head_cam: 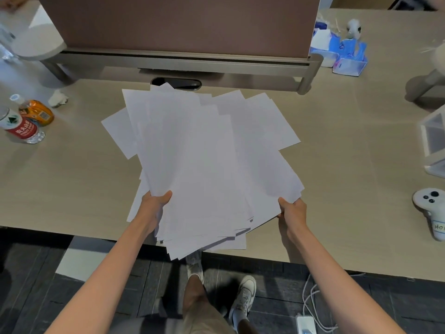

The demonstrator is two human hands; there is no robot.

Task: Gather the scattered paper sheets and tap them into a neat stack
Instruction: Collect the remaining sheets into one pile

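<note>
A loose, fanned pile of white paper sheets (204,160) lies over the middle of the beige table (72,179), its near end hanging past the table's front edge. The sheets are skewed at different angles, corners sticking out on all sides. My left hand (154,206) grips the pile's lower left edge, thumb on top of the sheets. At the lower right edge, my right hand (292,209) holds the pile with the thumb over the top sheet and the fingers hidden underneath.
Two bottles (26,121) lie at the left with a crumpled tissue (57,98) behind them. A monitor stand (183,60) and cable slot (177,83) sit behind the paper. Tissue packs (342,53) are at the back right, a white box (433,143) and a white controller (431,208) at the right.
</note>
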